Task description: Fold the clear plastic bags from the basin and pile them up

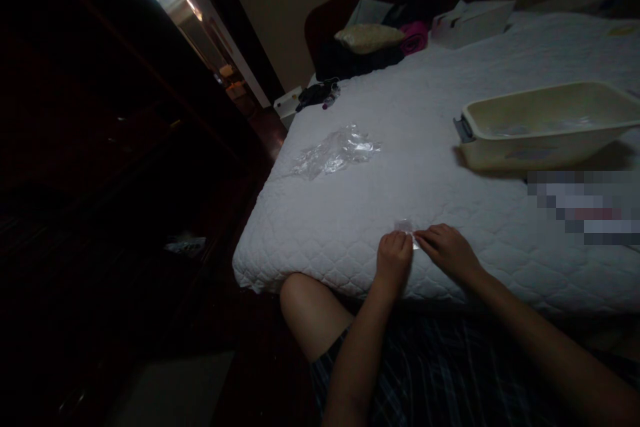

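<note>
Close to the front edge of the bed, a small clear plastic bag (404, 224) is pinched between my two hands. My left hand (394, 257) has its fingers closed on the bag's left side. From the right, my right hand (449, 248) pinches the bag with thumb and fingertips, almost touching the left. Whether anything is inside the bag is too dim to tell. Farther back on the quilted white bedspread (310, 227) lies a spread of crumpled clear plastic bags (337, 152).
A cream plastic bin (530, 147) with a grey handle stands on the bed at right, clear plastic inside. Behind are a white box (470, 23), a pillow (369, 38) and a rolled magenta cloth (414, 38). Dark items (316, 95) lie at the bed's far left corner.
</note>
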Demonstrator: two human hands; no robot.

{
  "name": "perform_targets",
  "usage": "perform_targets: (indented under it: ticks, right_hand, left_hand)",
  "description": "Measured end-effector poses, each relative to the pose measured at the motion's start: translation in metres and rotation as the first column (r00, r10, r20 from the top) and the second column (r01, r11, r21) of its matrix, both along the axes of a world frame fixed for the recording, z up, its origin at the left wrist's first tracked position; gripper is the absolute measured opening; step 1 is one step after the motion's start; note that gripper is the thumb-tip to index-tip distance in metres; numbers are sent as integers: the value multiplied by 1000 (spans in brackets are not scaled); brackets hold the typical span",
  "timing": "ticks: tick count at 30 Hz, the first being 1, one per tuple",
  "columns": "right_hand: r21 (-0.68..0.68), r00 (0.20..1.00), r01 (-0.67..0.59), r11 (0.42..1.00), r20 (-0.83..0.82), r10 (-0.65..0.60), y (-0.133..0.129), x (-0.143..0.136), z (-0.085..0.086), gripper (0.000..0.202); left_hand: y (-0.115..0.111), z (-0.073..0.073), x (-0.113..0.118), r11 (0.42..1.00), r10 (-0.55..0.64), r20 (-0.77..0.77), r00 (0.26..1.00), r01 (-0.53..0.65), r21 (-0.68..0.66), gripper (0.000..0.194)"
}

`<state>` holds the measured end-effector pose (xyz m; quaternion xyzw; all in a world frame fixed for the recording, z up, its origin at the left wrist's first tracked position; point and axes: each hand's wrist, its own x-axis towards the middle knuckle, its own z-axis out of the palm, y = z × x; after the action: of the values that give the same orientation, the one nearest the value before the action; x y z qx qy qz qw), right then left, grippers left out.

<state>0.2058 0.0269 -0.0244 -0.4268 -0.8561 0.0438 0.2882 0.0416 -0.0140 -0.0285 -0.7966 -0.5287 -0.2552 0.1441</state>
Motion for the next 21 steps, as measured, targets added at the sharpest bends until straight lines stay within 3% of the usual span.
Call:
perform_targets:
  ticks: [12, 21]
  right_hand:
    - [12, 998, 22, 1000, -56, -22, -4, -2, 6, 32]
    - [71, 991, -1, 997, -136, 10, -11, 2, 5, 36]
  left_hand:
    - [0, 3, -3, 991, 27, 126, 992, -10, -134, 17]
    - [1, 0, -3, 990, 31, 201, 979, -2, -143, 21]
